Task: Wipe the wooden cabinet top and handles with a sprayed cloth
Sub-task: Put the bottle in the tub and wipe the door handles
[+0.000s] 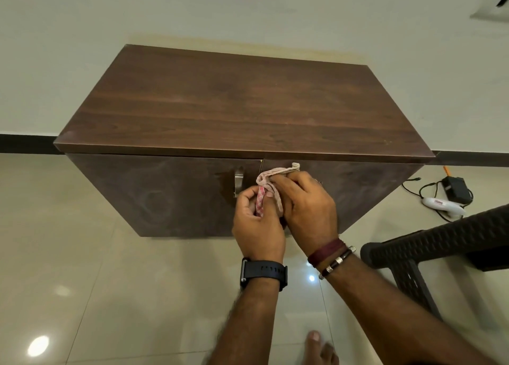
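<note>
A dark wooden cabinet stands against the wall, its bare top (239,103) seen from above. A metal handle (238,184) shows on the left door, just left of my hands. Both hands hold a pink-and-white cloth (268,181) in front of the doors, near the seam between them. My left hand (256,221) pinches the cloth's lower end with curled fingers. My right hand (305,207) grips the upper part. The right door's handle is hidden behind my hands and the cloth.
A dark woven plastic chair (440,249) stands at the right, close to my right forearm. On the tiled floor beyond it lie a white device (442,206), a black adapter (455,188) and cables. My bare foot (321,348) is at the bottom.
</note>
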